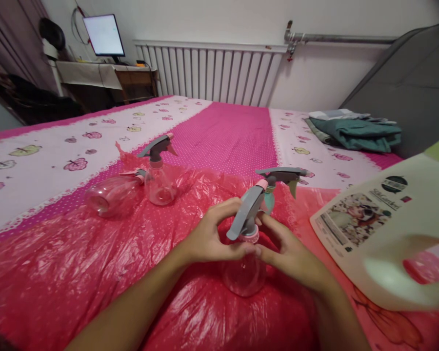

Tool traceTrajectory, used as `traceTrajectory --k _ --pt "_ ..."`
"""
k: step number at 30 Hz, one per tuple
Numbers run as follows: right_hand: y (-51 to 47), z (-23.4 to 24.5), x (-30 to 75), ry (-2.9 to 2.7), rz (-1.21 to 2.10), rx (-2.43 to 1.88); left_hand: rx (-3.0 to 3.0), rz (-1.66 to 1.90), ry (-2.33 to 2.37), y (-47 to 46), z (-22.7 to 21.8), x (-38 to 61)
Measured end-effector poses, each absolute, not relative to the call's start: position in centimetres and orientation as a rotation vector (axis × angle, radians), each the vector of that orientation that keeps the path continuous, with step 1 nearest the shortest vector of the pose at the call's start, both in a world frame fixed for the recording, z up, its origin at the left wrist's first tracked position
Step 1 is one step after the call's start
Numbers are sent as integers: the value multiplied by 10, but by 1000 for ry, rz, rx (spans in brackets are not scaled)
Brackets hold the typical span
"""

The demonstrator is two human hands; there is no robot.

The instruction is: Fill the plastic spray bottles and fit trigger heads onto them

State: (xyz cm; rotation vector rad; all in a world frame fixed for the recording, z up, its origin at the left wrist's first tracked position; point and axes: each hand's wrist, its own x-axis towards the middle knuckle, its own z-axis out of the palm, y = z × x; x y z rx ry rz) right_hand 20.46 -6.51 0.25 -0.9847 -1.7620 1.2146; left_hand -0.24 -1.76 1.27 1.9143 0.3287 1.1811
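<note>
Bed [227,131]: covered by a pink dotted sheet with white flowered bands, filling most of the view. A white radiator [212,73] stands against the wall behind it.

Plastic sheet [76,273]: red, crinkled, spread over the near part of the bed – all bottles stand or lie on it.

Jug [406,214]: large, white, with a printed label, at the near right edge, tilted and partly blurred. Whether it rests on the sheet cannot be told.

Folded clothes [358,131]: teal and grey, on the far right of the bed, well apart from the hands.

Spray bottle [243,273]: clear pink, upright on the plastic sheet at centre, between both hands. Its grey trigger head [247,212] sits tilted on the pink collar [249,237].

Left hand [208,234]: fingers curled together and clamped at the collar from the left.

Right hand [289,248]: fingers closed on the same collar from the right – fingertips of both hands nearly meet.

Second sprayer [281,173]: grey head on a teal neck, just behind the held one.

Upright bottle [160,180] and bottle on its side [109,195]: at left, touching each other, well apart from the hands
</note>
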Motion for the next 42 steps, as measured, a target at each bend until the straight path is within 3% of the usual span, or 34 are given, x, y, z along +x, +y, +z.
traceTrajectory --k 35,42 --pt "-66 1 205 -1752 1227 -1008 1889 1140 408 -22 14 -4" --pt "-65 8 203 -1750 1298 -973 1587 1350 504 -20 1 -4"
